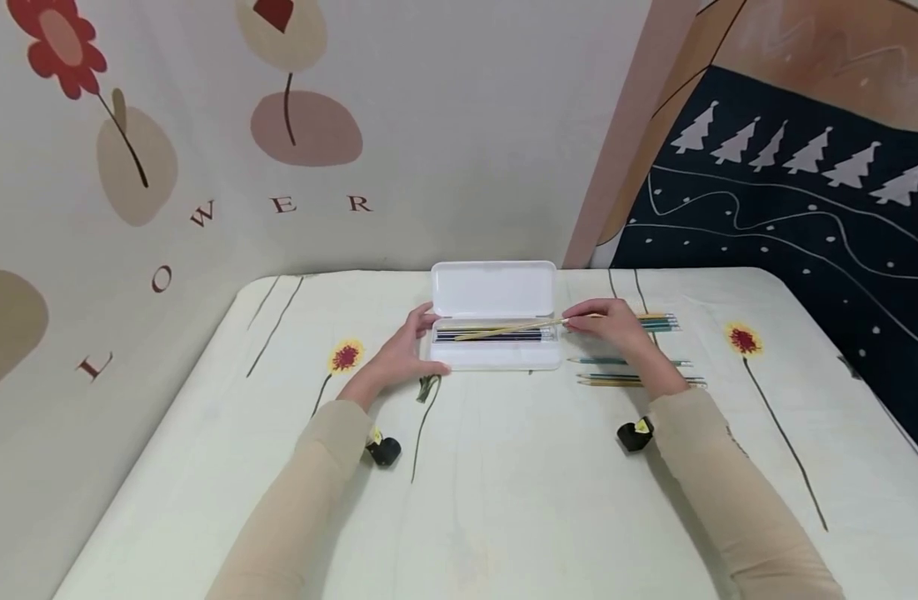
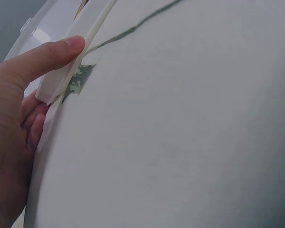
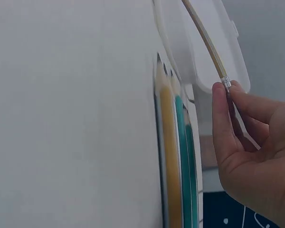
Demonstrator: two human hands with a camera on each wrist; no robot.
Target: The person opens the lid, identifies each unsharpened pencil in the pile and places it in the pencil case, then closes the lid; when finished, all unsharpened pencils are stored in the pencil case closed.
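Note:
A white pencil case (image 1: 496,360) lies with its lid (image 1: 494,290) raised at the back. Several pencils (image 1: 447,337) lie side by side inside it. My left hand (image 1: 401,352) grips the case's left end; in the left wrist view the thumb (image 2: 61,50) lies on the case's edge and other fingers are at its end. With thumb and fingertips, my right hand (image 1: 615,323) pinches a yellow pencil (image 3: 205,38) near its metal-banded end. That pencil slants left over the case, its far end above the pencils inside.
Right of the case, a yellow and green group of pencils (image 1: 660,322) lies partly behind my right hand. Nearer me are a green pencil (image 1: 601,361) and several more pencils (image 1: 616,380). A pale flower-printed cloth (image 1: 504,483) covers the table, with a curtain (image 1: 459,167) behind.

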